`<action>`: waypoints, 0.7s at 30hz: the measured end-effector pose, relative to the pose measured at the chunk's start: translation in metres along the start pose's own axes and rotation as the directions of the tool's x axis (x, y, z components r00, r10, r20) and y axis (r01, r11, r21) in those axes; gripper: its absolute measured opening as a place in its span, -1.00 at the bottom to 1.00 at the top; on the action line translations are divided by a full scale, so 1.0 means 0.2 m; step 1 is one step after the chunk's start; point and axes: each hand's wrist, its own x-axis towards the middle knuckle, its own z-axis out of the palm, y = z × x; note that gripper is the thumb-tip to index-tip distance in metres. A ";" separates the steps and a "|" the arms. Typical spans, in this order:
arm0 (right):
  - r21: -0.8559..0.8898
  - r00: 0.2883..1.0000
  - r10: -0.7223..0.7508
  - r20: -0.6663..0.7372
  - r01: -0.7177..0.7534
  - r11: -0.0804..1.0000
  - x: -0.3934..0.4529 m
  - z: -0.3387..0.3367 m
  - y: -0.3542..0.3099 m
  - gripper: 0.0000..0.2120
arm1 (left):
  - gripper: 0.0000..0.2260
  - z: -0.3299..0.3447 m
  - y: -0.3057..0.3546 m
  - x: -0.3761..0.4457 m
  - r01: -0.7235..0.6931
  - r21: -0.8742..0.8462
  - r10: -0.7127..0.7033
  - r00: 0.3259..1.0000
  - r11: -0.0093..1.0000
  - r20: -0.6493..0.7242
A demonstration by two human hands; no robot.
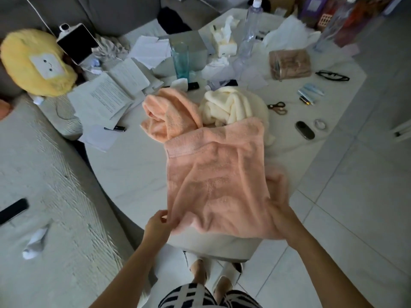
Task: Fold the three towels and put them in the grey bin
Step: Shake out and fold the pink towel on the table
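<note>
**Peach towel held at its near corners over a cluttered table**

On the near edge of the white table (pixel 124 170), a peach towel (pixel 213 174) lies spread lengthwise, its far hem flat on the tabletop and its near end lifted off the edge. At the near left corner, the left hand (pixel 159 225) pinches the cloth between thumb and curled fingers. At the near right corner, the right hand (pixel 281 210) grips the towel, its fingers closed into the fabric, which bunches over them; part of that hand is blurred.

Beyond the spread towel's far hem sit two unfolded towels, side by side and touching: a crumpled peach towel (pixel 171 112) on the left and a cream towel (pixel 233 105) bundled on the right, its near edge tucked under the spread towel's far right corner. No grey bin can be made out for certain.

Around them the table holds loose papers (pixel 104 96), a tall teal glass (pixel 180 61), a clear plastic bottle (pixel 250 30), a tissue box (pixel 224 41), scissors (pixel 277 107), black glasses (pixel 332 76) and a dark oval case (pixel 304 130). A yellow plush toy (pixel 37 63) rests on the sofa (pixel 55 185) to the left, with a tablet (pixel 77 42) leaning just beside it.
</note>
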 end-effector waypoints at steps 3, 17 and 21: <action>-0.074 0.988 -0.156 0.008 0.156 0.985 -0.01 -0.03 -0.01 -0.82 | -0.87 0.02 0.02 -0.05 -0.066 -0.074 0.061 0.996 0.995 -0.060; 0.570 0.865 -0.398 -0.305 0.500 0.652 -0.11 -0.35 -0.36 -0.74 | -0.56 -0.42 0.35 -0.36 -0.516 -0.632 0.264 0.851 0.579 -0.453; 0.466 0.730 -0.568 -0.379 0.681 0.564 -0.15 -0.44 -0.60 -0.63 | -0.75 -0.55 0.56 -0.50 -0.663 -0.591 0.392 0.748 0.459 -0.535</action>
